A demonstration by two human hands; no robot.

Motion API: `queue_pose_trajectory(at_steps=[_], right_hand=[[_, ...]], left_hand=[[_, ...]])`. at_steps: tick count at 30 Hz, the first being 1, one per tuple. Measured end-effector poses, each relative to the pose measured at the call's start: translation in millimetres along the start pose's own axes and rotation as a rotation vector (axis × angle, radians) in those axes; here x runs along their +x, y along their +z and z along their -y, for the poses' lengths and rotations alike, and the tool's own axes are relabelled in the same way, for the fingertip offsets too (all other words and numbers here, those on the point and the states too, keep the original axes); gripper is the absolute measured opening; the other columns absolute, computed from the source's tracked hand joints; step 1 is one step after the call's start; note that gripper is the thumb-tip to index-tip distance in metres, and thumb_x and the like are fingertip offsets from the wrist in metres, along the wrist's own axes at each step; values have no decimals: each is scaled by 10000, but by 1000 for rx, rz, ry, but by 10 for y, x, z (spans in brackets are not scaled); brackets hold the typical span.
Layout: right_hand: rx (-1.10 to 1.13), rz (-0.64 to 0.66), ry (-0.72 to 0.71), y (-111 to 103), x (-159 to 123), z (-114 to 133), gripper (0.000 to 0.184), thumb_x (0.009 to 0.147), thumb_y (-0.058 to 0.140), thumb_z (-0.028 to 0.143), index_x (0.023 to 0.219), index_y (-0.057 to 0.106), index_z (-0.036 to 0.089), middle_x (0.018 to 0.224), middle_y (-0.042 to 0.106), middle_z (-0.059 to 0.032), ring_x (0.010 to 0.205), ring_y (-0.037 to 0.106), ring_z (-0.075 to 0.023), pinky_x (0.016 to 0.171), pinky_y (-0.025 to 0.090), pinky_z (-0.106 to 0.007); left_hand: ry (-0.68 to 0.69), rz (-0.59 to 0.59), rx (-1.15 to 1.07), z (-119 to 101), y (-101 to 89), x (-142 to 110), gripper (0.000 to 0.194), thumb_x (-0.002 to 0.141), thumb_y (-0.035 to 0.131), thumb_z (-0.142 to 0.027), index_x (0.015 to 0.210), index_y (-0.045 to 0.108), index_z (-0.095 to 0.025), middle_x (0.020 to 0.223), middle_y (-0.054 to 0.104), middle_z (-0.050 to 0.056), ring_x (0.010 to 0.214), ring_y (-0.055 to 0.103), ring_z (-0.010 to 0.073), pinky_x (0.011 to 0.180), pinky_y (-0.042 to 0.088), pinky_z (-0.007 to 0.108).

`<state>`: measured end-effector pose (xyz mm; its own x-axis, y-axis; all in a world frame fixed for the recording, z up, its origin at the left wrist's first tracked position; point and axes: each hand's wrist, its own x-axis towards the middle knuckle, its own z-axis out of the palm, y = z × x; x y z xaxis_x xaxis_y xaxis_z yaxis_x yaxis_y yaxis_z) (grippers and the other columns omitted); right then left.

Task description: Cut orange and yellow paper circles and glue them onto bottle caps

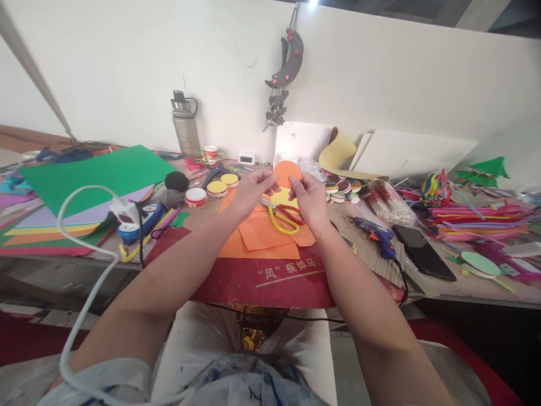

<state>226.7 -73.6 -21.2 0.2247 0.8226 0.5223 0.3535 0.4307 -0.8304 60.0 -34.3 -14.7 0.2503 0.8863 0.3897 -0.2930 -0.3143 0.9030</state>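
Observation:
An orange paper circle (287, 172) is held up over the table between both hands. My left hand (256, 192) pinches its left edge, thumb on the near face. At its lower right edge, my right hand (309, 196) grips it between thumb and fingers. Just below lie scissors (284, 221) with yellow and red handles, resting on sheets of orange paper (265, 239). A yellow round piece (282, 197) shows behind the hands, partly covered. Two yellow-topped round drums (223, 184) stand left of the hands, near a white-topped one (195, 195).
A blue glue gun (378, 237) and a black phone (424, 252) lie at right, beside bundled pipe cleaners (477, 220). Coloured sheets (99, 172) and a blue power strip (141, 224) with a white cable occupy the left. A bottle (185, 127) stands at the back.

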Motion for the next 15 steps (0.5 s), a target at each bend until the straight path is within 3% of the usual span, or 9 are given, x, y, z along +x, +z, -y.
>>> queue_pose_trajectory(at_steps=[2,5,10,15], right_hand=[[-17,7,-1,0,-4,3,423,989,686,613,794,630,242,607,609,37,572,587,-147,609,517,-289],[-22,34,-19,16,-10,-8,501,977,675,702,778,610,246,598,591,38,570,581,-146,618,512,-296],[191,24,-2,58,11,-70,699,929,546,955,858,595,262,713,640,1,615,608,-152,604,548,-307],[297,4,36,64,32,-92,744,924,535,984,887,642,249,810,701,-37,646,628,-150,595,579,-313]], left_hand=[[8,3,-29,18,-2,13,290,818,965,-409,864,788,-184,830,784,15,726,699,106,692,539,234],[-10,6,-72,50,-16,50,318,765,1001,-393,884,788,-189,832,789,4,690,681,100,683,553,243],[-78,-38,-137,24,-31,63,309,748,1005,-358,842,773,-178,743,767,-2,645,687,97,668,554,238],[-170,-67,-212,-58,-17,30,284,762,1002,-316,804,765,-166,726,777,9,627,701,89,647,542,213]])
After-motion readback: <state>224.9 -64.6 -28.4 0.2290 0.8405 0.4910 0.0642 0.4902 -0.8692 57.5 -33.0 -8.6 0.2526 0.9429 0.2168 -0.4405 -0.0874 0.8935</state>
